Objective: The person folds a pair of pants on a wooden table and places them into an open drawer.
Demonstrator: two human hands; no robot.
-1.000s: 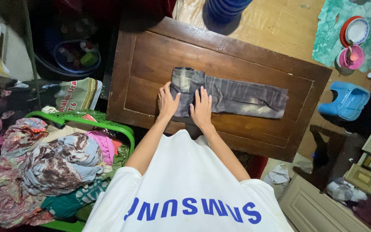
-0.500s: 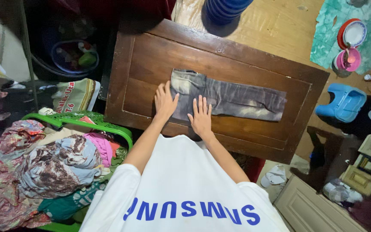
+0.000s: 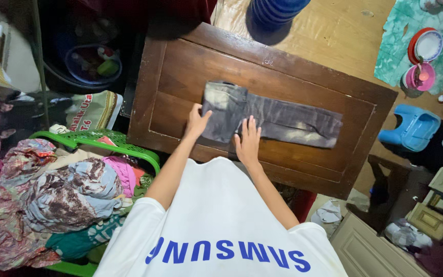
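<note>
My left hand (image 3: 197, 123) has its grip closed on the near left edge of the grey trousers (image 3: 270, 115), thumb on top of the cloth. My right hand (image 3: 248, 141) lies flat with a wide, spread grip, pressing the fold just beside it. The trousers lie folded lengthwise across the middle of the dark wooden bench (image 3: 180, 66). To my left, a green basket (image 3: 103, 141) holds a heap of patterned clothes (image 3: 62, 190).

A green laundry basket (image 3: 129, 149) heaped with clothes sits lower left; a blue plastic stool (image 3: 415, 129) stands right; plates (image 3: 425, 45) lie upper right.
</note>
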